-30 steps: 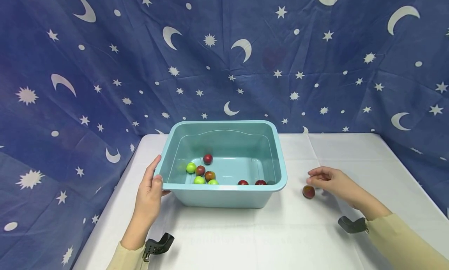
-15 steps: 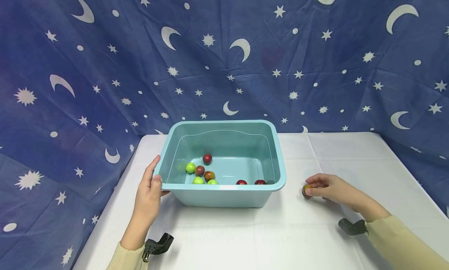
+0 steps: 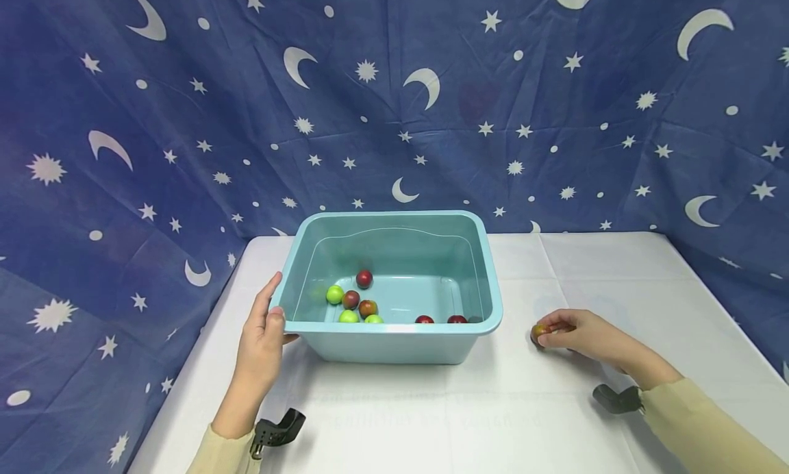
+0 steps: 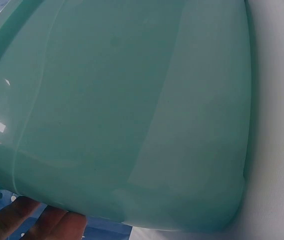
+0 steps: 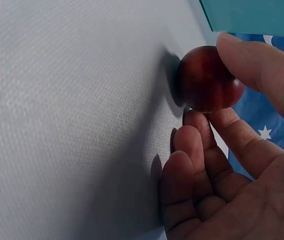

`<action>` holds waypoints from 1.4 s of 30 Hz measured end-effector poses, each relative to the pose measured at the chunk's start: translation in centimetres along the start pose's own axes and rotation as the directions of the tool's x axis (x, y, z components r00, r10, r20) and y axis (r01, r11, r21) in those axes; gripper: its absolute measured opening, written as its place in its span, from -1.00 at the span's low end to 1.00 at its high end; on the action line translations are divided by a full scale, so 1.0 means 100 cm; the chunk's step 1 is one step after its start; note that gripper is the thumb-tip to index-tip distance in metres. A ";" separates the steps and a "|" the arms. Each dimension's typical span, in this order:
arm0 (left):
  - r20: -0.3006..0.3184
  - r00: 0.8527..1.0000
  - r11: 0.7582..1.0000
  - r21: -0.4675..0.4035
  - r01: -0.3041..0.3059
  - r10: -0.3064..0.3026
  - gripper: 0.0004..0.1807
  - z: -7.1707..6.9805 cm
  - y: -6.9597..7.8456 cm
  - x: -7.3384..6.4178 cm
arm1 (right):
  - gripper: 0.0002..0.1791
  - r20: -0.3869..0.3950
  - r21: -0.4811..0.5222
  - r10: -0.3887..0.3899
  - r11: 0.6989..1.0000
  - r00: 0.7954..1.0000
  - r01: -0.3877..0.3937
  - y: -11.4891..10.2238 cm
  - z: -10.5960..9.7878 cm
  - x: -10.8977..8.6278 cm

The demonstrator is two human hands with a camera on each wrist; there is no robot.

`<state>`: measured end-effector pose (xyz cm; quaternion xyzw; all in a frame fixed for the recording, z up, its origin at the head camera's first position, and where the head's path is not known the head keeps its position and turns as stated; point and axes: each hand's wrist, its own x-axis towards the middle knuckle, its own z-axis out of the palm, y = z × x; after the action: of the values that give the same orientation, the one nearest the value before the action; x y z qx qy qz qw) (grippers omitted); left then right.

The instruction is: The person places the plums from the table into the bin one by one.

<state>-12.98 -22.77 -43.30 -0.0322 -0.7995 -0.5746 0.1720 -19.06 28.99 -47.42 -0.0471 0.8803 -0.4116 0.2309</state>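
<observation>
My left hand [image 3: 261, 340] grips the left rim of a light-blue plastic basin [image 3: 394, 347], thumb on the front corner and fingers along the outer side. In the left wrist view the basin's wall [image 4: 107, 110] fills most of the picture, with some fingers [image 4: 57, 222] at its edge. To the right of the basin, my right hand [image 3: 582, 333] pinches a dark red plum [image 3: 539, 334] between thumb and fingers, low at the tablecloth. The right wrist view shows the round plum [image 5: 206, 80] under the thumb, with the other fingers curled below.
Inside the basin lie several fruits: dark red plums [image 3: 364, 279] and bright green round ones [image 3: 335, 294]. Its front wall partly hides those nearest. A white cloth [image 3: 394, 419] covers the table, and a blue curtain [image 3: 394, 104] with moons and stars hangs behind.
My right hand has moved slightly left and down onto the plum, closing thumb and fingers on it. The left hand and the basin have stayed in place.
</observation>
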 end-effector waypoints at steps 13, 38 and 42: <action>0.005 1.000 1.000 0.007 0.001 -0.001 -0.47 -0.001 0.000 0.000 | -0.48 -0.017 0.022 0.026 0.999 1.000 -0.026 -0.003 -0.001 -0.001; 0.000 1.000 1.000 0.020 0.002 -0.002 -0.48 0.000 0.000 -0.001 | -0.46 -0.129 -0.025 -0.169 0.986 0.977 0.167 -0.076 -0.050 -0.008; -0.003 1.000 1.000 0.017 0.000 0.000 -0.48 0.000 0.001 -0.001 | -0.49 -0.142 -0.032 -0.221 0.975 0.965 0.219 -0.095 -0.055 -0.007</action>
<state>-12.89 -22.76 -43.23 -0.0298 -0.8042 -0.5677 0.1735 -21.90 26.78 -37.04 -0.1164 0.8874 -0.4298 0.1192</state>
